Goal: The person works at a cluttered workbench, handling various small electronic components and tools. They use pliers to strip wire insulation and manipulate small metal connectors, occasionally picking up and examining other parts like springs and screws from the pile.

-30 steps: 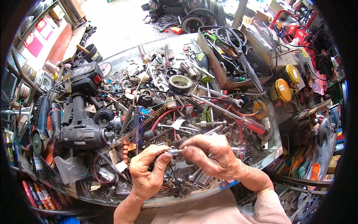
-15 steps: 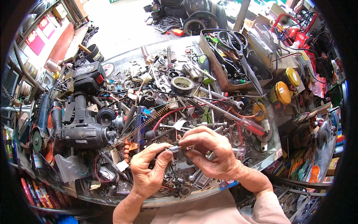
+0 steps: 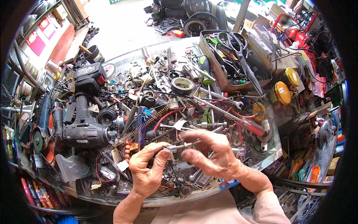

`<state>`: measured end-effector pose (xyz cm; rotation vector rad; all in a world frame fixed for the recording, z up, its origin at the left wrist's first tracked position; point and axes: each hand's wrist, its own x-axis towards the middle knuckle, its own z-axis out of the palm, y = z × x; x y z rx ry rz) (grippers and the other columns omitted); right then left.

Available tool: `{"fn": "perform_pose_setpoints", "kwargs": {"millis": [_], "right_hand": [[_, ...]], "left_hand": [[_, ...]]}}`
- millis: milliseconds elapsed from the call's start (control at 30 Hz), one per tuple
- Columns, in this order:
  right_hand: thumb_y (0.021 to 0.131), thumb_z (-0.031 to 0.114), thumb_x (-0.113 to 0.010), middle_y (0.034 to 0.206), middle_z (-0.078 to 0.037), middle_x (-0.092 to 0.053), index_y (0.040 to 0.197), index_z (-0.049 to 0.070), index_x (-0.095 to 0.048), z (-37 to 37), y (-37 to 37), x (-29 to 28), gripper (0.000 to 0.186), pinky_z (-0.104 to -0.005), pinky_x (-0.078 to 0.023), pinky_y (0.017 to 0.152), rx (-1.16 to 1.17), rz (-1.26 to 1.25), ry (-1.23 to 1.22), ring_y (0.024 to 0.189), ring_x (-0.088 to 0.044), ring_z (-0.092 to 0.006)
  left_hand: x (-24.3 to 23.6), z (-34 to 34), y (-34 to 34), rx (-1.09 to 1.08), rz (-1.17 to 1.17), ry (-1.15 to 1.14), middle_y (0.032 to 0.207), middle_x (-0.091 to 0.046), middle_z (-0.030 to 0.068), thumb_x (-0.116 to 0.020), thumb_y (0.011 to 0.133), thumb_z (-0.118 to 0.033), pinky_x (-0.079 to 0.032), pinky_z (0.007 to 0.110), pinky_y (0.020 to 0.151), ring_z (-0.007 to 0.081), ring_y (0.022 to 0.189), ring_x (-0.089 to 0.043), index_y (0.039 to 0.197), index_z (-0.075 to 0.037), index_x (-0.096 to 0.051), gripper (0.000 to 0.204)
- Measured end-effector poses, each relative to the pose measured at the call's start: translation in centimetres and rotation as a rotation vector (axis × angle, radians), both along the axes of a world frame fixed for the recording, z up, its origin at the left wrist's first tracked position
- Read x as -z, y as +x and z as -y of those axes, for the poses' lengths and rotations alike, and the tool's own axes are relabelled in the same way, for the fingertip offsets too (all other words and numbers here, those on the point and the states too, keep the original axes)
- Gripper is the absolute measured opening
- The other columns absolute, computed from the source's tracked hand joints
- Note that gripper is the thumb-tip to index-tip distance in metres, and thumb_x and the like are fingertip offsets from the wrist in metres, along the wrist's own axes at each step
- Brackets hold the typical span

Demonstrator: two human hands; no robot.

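Note:
Between thumb and forefinger, my left hand pinches a small silver threaded metal fitting, held roughly level above the cluttered table. A small nut sits toward the fitting's right end, on a thin shank. My right hand is around that end, its thumb below and fingers above, parted and partly blurred by motion. The nut shows in the gap between them. Whether a fingertip touches it is hard to make out.
Loose hardware and tools cover the glass-topped table. A black cordless impact wrench and a long coil spring lie left. A tape roll, a red-handled screwdriver and a metal tool tray lie farther off.
My right thumb and fingers have parted from a pinch on the fitting's right end, uncovering the nut. My left hand keeps its grip in nearly the same place.

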<state>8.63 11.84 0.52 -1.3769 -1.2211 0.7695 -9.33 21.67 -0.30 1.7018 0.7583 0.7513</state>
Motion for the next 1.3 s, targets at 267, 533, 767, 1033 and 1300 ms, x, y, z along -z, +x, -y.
{"fn": "perform_pose_setpoints", "kwargs": {"millis": [267, 533, 767, 1033, 1300], "right_hand": [[0.092, 0.009, -0.073, 0.113, -0.014, -0.067, 0.118, -0.002, -0.065, -0.1, 0.1, 0.3, 0.029, -0.0226, -0.052, 0.061, 0.018, 0.019, 0.06, 0.07, -0.066, -0.0091], [0.087, 0.004, -0.075, 0.089, -0.006, -0.067, 0.11, 0.001, -0.068, -0.2, -0.2, 0.8, 0.024, -0.0232, -0.045, 0.053, 0.115, 0.042, 0.069, 0.061, -0.058, -0.0078], [0.083, 0.003, -0.076, 0.095, -0.01, -0.066, 0.114, 0.004, -0.068, -0.6, -0.2, 0.9, 0.032, -0.0297, -0.051, 0.053, 0.234, 0.329, 0.066, 0.063, -0.064, -0.0179], [0.095, 0.024, -0.07, 0.082, -0.011, -0.065, 0.109, -0.001, -0.067, 0.3, -0.4, -0.1, 0.028, -0.0295, -0.047, 0.055, 0.101, 0.201, 0.055, 0.065, -0.062, -0.0173], [0.096, 0.012, -0.071, 0.077, -0.001, -0.068, 0.104, -0.002, -0.069, 0.3, -0.1, -0.2, 0.017, -0.0224, -0.048, 0.058, -0.071, -0.09, -0.19, 0.068, -0.059, -0.0033]], "left_hand": [[-0.2, 0.1, 0.2, -0.018, 0.024, 0.006, 0.089, -0.071, 0.0103, -0.072, 0.094, -0.013, -0.051, 0.026, 0.071, 0.0133, 0.078, -0.064, 0.105, 0.005, -0.07, 0.021], [0.0, 0.1, 0.2, -0.019, 0.008, -0.008, 0.087, -0.071, 0.0088, -0.071, 0.095, -0.013, -0.05, 0.025, 0.071, 0.0121, 0.078, -0.063, 0.104, 0.005, -0.07, 0.02], [0.4, 0.1, 0.1, -0.071, 0.069, -0.095, 0.081, -0.064, 0.003, -0.072, 0.095, -0.011, -0.042, 0.022, 0.062, 0.007, 0.07, -0.054, 0.103, 0.004, -0.071, 0.018], [-0.1, 0.0, 0.7, 0.048, 0.022, 0.339, 0.085, -0.067, 0.0077, -0.077, 0.086, -0.004, -0.048, 0.026, 0.063, 0.0142, 0.069, -0.059, 0.112, -0.001, -0.074, 0.027], [0.0, 1.0, 0.5, 0.012, 0.035, 0.469, 0.095, -0.069, 0.0109, -0.078, 0.082, 0.0, -0.052, 0.03, 0.074, 0.0206, 0.082, -0.066, 0.109, -0.001, -0.074, 0.027]]}}
